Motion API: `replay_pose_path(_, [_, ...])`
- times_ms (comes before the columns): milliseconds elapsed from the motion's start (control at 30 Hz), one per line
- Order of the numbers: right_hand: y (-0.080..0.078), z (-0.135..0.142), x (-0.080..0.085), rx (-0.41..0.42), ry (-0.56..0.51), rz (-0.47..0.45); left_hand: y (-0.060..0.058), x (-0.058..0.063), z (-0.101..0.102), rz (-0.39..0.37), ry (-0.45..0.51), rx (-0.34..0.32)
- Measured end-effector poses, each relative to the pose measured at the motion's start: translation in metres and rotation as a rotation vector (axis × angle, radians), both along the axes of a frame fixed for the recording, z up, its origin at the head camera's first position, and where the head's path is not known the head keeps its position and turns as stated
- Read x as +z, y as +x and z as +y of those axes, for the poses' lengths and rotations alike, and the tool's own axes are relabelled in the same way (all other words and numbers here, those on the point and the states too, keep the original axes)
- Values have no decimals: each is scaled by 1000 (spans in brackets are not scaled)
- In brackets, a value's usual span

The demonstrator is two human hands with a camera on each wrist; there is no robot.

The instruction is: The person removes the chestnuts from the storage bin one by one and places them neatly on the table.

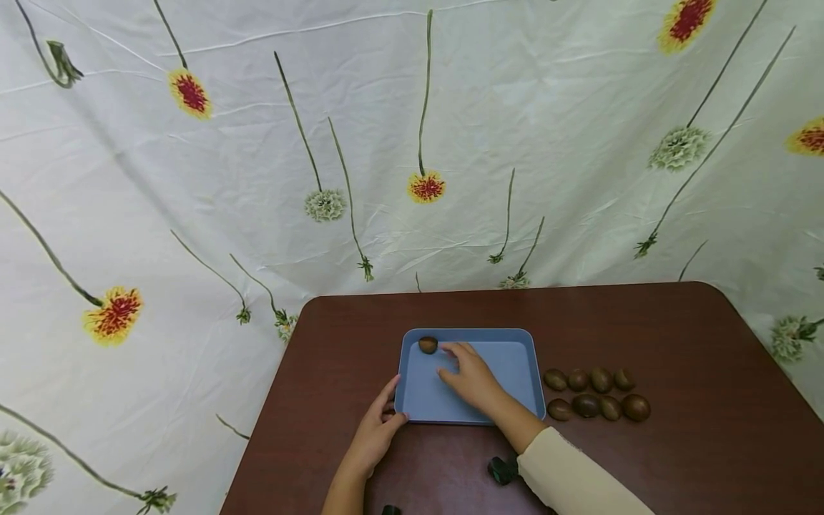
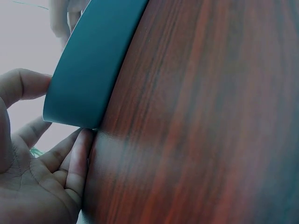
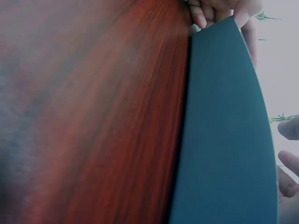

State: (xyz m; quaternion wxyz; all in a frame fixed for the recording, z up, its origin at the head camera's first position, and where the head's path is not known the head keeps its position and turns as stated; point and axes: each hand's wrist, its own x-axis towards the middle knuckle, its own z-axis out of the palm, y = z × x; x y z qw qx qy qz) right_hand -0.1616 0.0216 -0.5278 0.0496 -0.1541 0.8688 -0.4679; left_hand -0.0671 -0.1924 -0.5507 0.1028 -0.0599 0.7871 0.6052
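Note:
A shallow blue tray (image 1: pixel 430 393) lies on the dark brown table. At its front left corner my left hand (image 1: pixel 372 435) grips the edge, thumb and fingers around the corner; the left wrist view shows this hand (image 2: pixel 35 168) close up against the tray's side (image 2: pixel 88 70). One brown oval nut-like piece (image 1: pixel 428 345) sits in the tray's back left corner. Over the tray, my right hand (image 1: pixel 475 380) reaches in with thumb and fingers spread apart, fingertips just right of that piece. In the right wrist view only some right fingers (image 3: pixel 290 161) show beyond the tray wall.
Right of the tray, several more brown oval pieces (image 1: pixel 586 405) lie in two rows on the table (image 1: pixel 708 357). A small black object (image 1: pixel 501 471) shows beside the right sleeve (image 1: pixel 573 472). Behind the table hangs a white flowered cloth (image 1: pixel 386 93).

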Motion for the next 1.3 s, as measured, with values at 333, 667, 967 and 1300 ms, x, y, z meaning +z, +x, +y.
replay_pose_path(333, [-17, -14, -4, 35, 67, 64, -1, 0, -1, -8, 1, -12])
replay_pose_path(667, [-27, -24, -9, 59, 170, 179, -1, 1, -1, -6, 6, -8])
replay_pose_path(967, [-31, -27, -11, 140, 307, 265, -1, 1, 0, -2, -1, -4])
replay_pose_path(1300, [-30, -27, -10, 180, 298, 265, -2, -1, 0, 13, 6, -1])
